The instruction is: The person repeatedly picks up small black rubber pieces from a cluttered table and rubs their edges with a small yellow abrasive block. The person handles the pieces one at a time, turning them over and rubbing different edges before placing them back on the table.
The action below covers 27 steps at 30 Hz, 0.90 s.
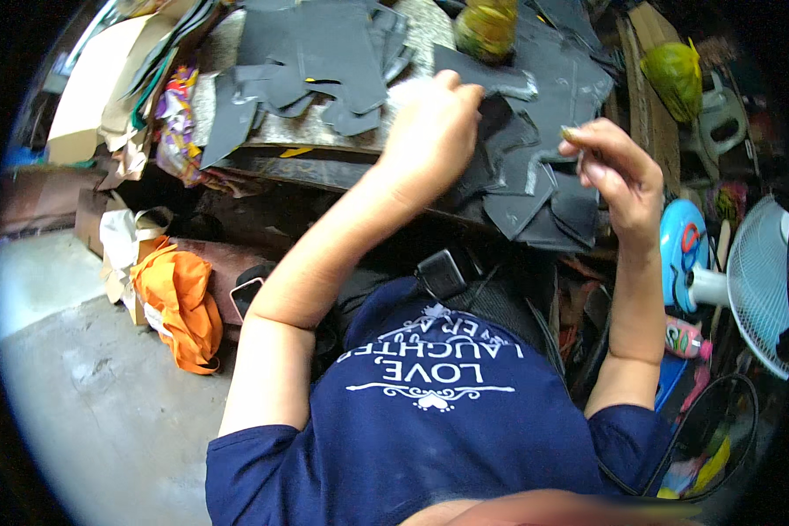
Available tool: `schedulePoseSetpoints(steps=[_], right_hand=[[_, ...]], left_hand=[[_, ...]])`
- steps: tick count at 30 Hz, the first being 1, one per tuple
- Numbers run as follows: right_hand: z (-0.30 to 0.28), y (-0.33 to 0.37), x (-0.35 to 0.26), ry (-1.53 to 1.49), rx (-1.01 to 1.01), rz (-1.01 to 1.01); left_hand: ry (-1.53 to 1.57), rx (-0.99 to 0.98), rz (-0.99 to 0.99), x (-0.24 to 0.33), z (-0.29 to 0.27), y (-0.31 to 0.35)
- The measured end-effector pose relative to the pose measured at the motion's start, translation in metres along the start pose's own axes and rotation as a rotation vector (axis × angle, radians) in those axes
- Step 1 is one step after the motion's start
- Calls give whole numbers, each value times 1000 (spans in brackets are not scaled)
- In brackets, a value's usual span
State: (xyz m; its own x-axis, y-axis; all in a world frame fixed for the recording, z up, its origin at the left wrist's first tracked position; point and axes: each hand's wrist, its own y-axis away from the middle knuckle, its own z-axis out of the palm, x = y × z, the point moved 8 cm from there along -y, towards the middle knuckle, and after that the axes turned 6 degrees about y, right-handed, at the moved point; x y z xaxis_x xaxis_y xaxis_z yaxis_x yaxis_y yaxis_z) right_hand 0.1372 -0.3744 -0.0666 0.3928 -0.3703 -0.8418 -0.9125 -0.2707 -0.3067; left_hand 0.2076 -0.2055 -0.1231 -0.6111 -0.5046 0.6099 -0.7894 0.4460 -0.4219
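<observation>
My left hand [434,131] is over the front of the worktable, its fingers curled in and turned away from me. What they hold, if anything, is hidden. Beside its fingertips lies a dark grey cut piece [491,77] with a whitish streak along one end. To the right, my right hand [621,171] is raised above more dark pieces, fingers bent; a small yellowish bit shows at the fingertip, too small to name. Below and between the hands, several overlapping dark cut pieces [522,206] carry whitish smears along their edges. Another stack of dark pieces [311,44] lies to the left.
A jar [486,31] with yellowish contents stands at the far edge. A green-yellow knotted bag [673,79] sits at the far right. Nearer on the right is a white and blue fan [758,285]. An orange cloth bag [177,302] hangs at left, above the grey floor [105,412].
</observation>
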Motion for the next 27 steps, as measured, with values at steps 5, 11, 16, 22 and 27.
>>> schedulePoseSetpoints(steps=[5, 11, 16, 22, 27], right_hand=[[0, -2, 2, -38, 38, 44], [5, -6, -2, 31, 11, 13], [13, -12, -9, 55, -14, 4], [19, -24, -19, 80, -38, -98], [18, -37, -27, 58, -33, -91]], left_hand=[[-105, 113, 67, 1, -30, 2], [-589, 71, 115, -53, -92, -13], [-570, -286, 341, -73, -74, -10], [-474, -166, 305, -81, -102, -28], [-539, -42, 245, -54, -132, -37]])
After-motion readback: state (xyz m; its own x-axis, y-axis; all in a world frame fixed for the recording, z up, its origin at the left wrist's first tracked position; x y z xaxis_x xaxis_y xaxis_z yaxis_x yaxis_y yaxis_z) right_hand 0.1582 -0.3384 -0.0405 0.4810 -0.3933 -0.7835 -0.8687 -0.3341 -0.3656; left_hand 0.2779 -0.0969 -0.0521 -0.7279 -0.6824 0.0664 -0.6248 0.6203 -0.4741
